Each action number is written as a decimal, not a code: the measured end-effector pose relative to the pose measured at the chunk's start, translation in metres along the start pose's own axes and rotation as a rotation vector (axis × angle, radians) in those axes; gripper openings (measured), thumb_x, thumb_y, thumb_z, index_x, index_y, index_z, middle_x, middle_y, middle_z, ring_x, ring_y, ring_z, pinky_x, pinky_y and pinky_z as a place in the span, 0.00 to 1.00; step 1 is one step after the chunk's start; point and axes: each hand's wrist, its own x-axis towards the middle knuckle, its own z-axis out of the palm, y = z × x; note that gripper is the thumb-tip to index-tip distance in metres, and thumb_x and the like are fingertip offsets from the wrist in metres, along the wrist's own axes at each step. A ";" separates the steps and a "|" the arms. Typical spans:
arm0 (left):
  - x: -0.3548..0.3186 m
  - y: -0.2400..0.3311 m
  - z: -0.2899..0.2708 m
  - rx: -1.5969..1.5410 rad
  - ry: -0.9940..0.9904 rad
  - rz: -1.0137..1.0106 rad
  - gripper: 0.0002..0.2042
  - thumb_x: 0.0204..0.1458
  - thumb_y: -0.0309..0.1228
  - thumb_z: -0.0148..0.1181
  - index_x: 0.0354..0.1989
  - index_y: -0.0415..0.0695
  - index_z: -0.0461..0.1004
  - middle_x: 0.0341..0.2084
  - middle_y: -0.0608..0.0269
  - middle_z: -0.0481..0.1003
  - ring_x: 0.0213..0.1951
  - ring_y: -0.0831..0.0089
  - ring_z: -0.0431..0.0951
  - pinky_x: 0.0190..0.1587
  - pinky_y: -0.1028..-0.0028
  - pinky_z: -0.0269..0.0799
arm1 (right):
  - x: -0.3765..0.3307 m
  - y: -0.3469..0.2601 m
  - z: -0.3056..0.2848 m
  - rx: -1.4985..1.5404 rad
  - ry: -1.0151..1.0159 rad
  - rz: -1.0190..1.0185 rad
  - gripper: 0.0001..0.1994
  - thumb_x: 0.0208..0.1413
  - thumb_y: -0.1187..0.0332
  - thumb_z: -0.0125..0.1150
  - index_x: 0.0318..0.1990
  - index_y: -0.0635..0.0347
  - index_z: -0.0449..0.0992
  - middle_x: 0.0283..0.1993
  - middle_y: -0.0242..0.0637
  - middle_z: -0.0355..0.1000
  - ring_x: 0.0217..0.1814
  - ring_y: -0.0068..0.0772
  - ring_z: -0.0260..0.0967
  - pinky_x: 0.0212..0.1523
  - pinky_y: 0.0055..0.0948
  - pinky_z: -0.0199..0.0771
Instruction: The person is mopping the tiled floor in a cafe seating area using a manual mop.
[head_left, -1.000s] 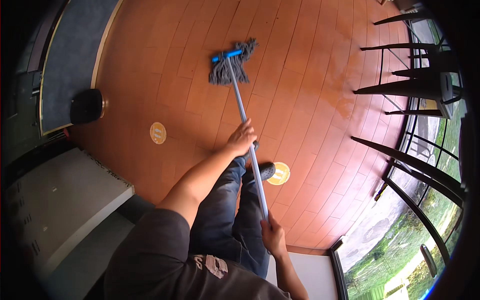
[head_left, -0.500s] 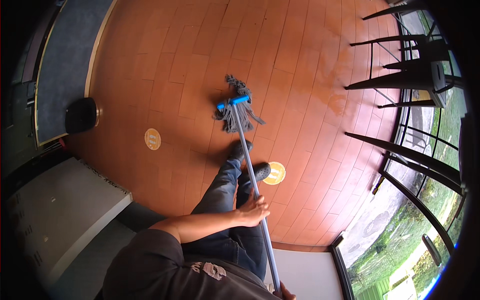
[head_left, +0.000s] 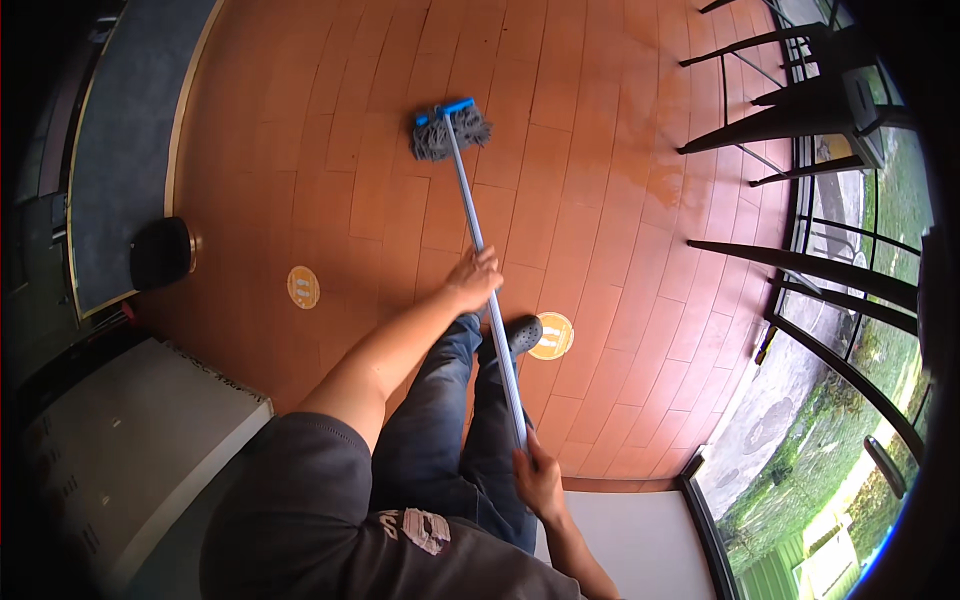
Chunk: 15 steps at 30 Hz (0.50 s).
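Note:
A mop with a grey string head [head_left: 450,131] on a blue clamp and a long pale-blue handle [head_left: 482,260] rests on the reddish-brown tiled floor [head_left: 600,180], stretched out ahead of me. My left hand [head_left: 473,279] grips the handle about halfway along. My right hand [head_left: 536,478] holds the handle's near end, close to my body. My legs in blue jeans and one dark shoe [head_left: 521,334] show below the handle.
Two round yellow floor stickers [head_left: 303,286] [head_left: 552,335] lie on the tiles. A dark mat [head_left: 125,150] and a black round object [head_left: 161,252] are at left, a grey counter [head_left: 120,450] at lower left. Black chair legs [head_left: 770,120] and glass windows [head_left: 830,400] line the right.
The mop head has been pushed forward, away from me. My left arm has stretched out along the handle, and my right hand has come back into view at the handle's end.

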 end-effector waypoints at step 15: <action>-0.069 0.168 0.039 -0.407 -0.107 0.286 0.02 0.43 0.28 0.57 0.22 0.47 0.70 0.27 0.62 0.68 0.46 0.62 0.67 0.58 0.35 0.48 | -0.172 0.080 -0.022 0.292 0.002 0.544 0.09 0.60 0.68 0.56 0.42 0.66 0.74 0.18 0.30 0.67 0.18 0.17 0.63 0.19 0.22 0.64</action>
